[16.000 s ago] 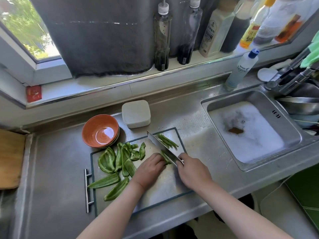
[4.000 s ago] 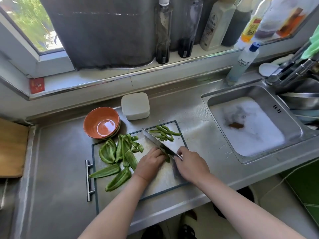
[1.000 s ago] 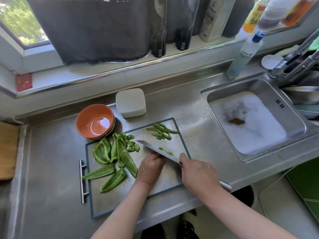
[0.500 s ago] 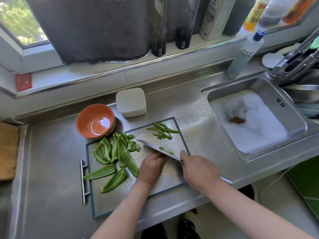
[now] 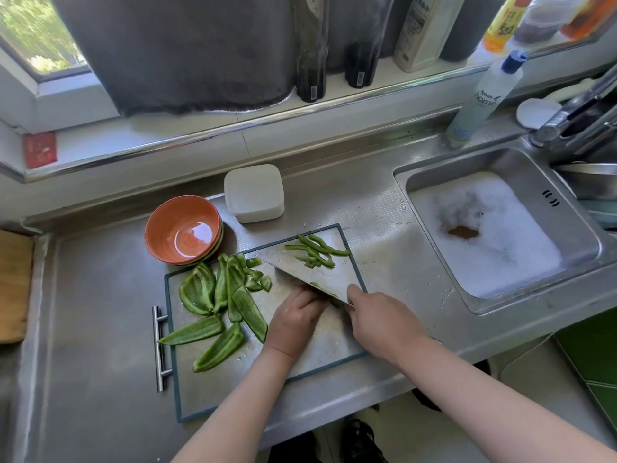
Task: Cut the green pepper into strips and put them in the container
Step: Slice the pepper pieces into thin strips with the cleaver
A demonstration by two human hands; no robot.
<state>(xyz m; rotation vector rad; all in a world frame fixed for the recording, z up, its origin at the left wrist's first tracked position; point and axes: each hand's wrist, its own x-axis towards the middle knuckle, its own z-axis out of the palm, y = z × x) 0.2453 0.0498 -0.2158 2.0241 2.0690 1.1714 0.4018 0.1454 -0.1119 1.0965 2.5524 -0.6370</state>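
Clenching the knife [image 5: 312, 274] in your right hand [image 5: 379, 324], you have uncut pepper pieces [image 5: 233, 295] just left of your curled left hand [image 5: 295, 317].

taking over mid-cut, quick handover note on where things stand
Right hand grips the knife, edge down on the cutting board.
Left hand, fingers curled, sits against the blade; what it pins is hidden.
Done: a small pile of strips at the board's far right corner.
Left: slice the larger pieces on the board's left side, then move all strips; the orange bowl holds none.
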